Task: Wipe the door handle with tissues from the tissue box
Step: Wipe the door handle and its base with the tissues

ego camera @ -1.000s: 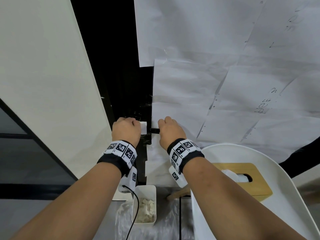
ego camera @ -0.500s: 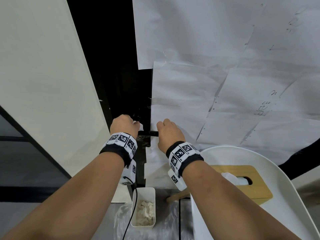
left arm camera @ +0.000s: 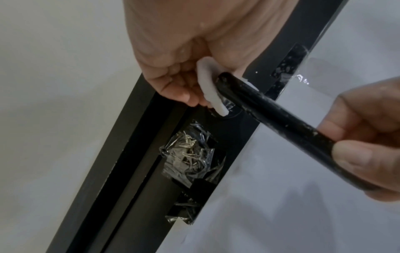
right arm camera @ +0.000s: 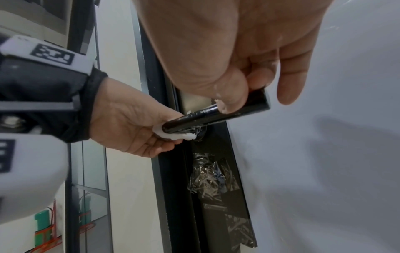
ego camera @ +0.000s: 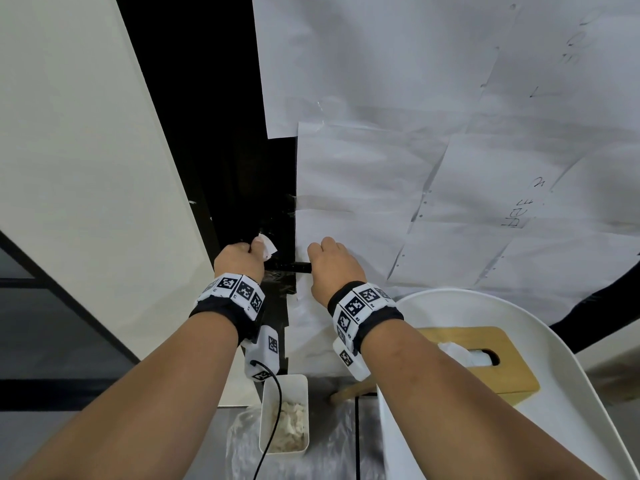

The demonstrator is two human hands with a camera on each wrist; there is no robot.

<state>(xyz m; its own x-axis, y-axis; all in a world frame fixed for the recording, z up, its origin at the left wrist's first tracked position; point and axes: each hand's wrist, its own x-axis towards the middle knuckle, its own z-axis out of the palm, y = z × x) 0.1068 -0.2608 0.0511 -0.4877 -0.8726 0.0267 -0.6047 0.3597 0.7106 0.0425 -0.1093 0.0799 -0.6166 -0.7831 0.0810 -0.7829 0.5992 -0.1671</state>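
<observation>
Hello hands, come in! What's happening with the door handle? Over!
Left hand pinching tissue at pivot end of door handle. Right hand gripping free end. Nothing in the way.

Both forearms were extended forward, wrists banded. The left grip (ego camera: 242, 258) was curled around a folded tissue (left arm camera: 211, 85); the right grip (ego camera: 332, 268) was closed on the door handle (left arm camera: 281, 123).
</observation>
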